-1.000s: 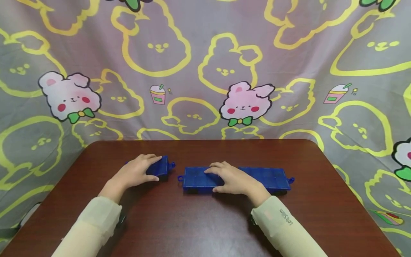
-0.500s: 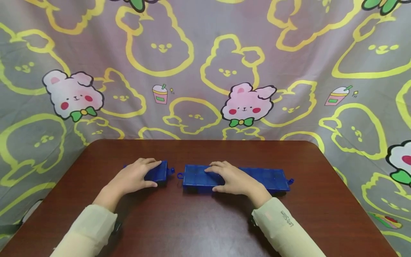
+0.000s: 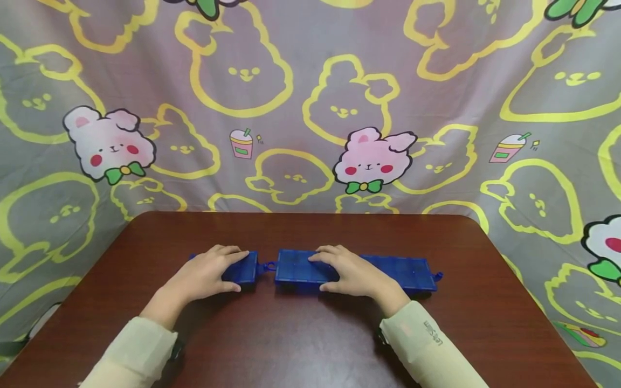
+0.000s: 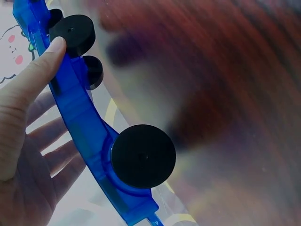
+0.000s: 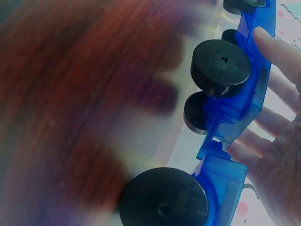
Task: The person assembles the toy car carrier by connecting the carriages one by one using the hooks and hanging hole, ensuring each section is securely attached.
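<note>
In the head view my left hand (image 3: 208,275) holds a blue toy train wagon (image 3: 241,268) from above, with the thumb on its near side and fingers on the far side. Black wheels (image 4: 143,156) show under it in the left wrist view. Its coupling hook (image 3: 262,268) meets the ring (image 3: 270,265) of a second blue wagon (image 3: 296,265); whether it sits inside the ring is too small to tell. My right hand (image 3: 356,274) grips that second wagon across its sides. Behind it a third blue wagon (image 3: 400,271) is joined on, the joint showing in the right wrist view.
The wagons stand in a row across the brown wooden table (image 3: 291,339). A free hook (image 3: 439,276) sticks out at the right end. A patterned curtain (image 3: 291,124) hangs behind the table and at both sides.
My left hand has brought its wagon nearer to me and slightly right, so that its hook now meets the ring. The right hand and its wagons stay nearly still.
</note>
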### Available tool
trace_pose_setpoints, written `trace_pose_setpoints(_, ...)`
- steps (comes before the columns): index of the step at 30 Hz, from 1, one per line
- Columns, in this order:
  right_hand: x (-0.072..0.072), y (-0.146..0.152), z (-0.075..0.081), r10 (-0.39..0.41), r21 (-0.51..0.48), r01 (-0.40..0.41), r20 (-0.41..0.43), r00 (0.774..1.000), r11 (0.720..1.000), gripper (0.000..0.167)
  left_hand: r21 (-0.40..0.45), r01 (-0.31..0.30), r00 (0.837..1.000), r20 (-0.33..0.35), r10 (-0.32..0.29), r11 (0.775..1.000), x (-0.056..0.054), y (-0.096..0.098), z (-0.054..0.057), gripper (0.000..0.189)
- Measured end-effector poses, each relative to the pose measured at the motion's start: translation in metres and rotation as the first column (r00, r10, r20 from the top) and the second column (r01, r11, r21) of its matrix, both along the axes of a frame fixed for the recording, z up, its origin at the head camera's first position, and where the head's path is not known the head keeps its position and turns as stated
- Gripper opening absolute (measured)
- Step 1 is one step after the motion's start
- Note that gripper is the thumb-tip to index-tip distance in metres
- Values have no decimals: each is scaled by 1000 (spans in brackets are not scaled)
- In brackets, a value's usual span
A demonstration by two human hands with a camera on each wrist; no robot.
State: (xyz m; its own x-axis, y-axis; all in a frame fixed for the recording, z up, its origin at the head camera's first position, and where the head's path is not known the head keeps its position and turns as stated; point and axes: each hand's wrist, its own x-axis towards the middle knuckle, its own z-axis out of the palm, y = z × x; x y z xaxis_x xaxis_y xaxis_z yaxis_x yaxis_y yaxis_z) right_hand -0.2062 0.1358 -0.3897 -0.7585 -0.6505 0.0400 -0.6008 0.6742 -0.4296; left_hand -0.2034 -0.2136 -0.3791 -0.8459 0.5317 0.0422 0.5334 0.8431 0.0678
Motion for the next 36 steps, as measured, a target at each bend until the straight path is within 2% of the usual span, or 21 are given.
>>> trace_pose_setpoints(18, -2, -1, -5, 12, 19, -12, -9, 1000, 1000, 59, 9, 26, 1000, 3, -26, 1000, 2, 8, -3, 77)
trace_pose_setpoints(36, -1, -3, -5, 18, 38, -19, 4, 1000, 999, 57, 17, 9, 1000, 15, -10, 1000, 3, 5, -4, 77)
